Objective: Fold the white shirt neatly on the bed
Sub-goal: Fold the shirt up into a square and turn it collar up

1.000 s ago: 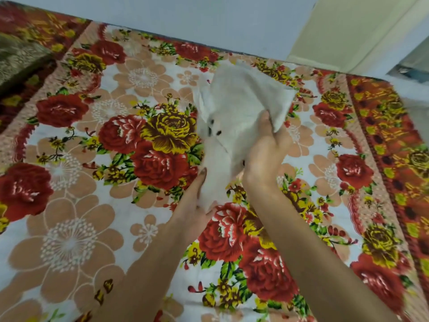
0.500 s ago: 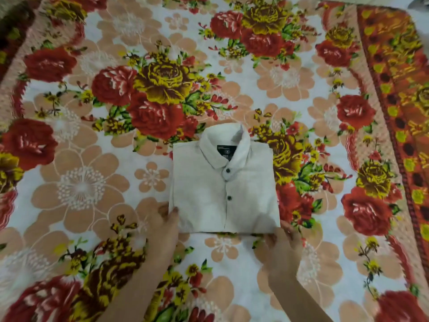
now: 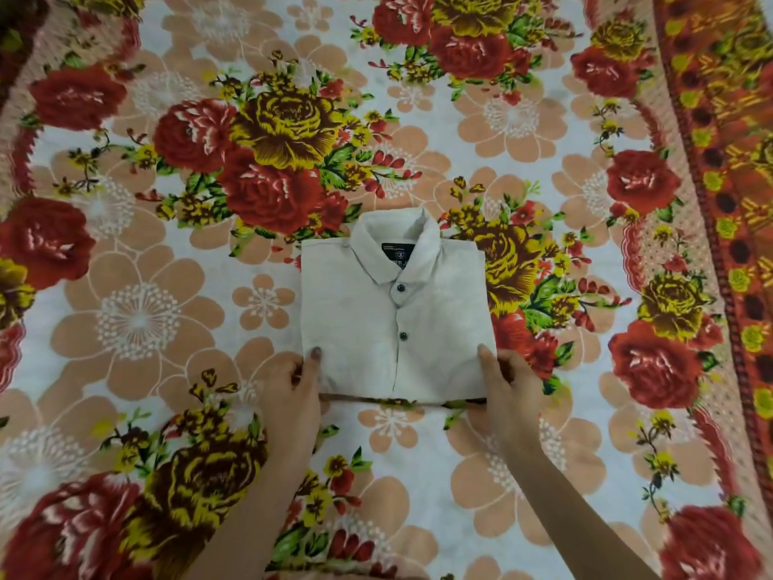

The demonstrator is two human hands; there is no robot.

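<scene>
Currently pinching near corners of folded white collared shirt (image 3: 397, 328) with left hand (image 3: 288, 391) and right hand (image 3: 508, 387); collar (image 3: 372, 236) pointing away, placket axis near-to-far, on floral bed (image 3: 167, 328).

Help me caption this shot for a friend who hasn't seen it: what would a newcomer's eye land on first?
The white collared shirt, folded into a tidy rectangle with dark buttons and a black neck label, lies in the middle of the loud floral bedsheet of red and yellow roses. The left hand and right hand pinch its two near corners, thumbs on top.
</scene>
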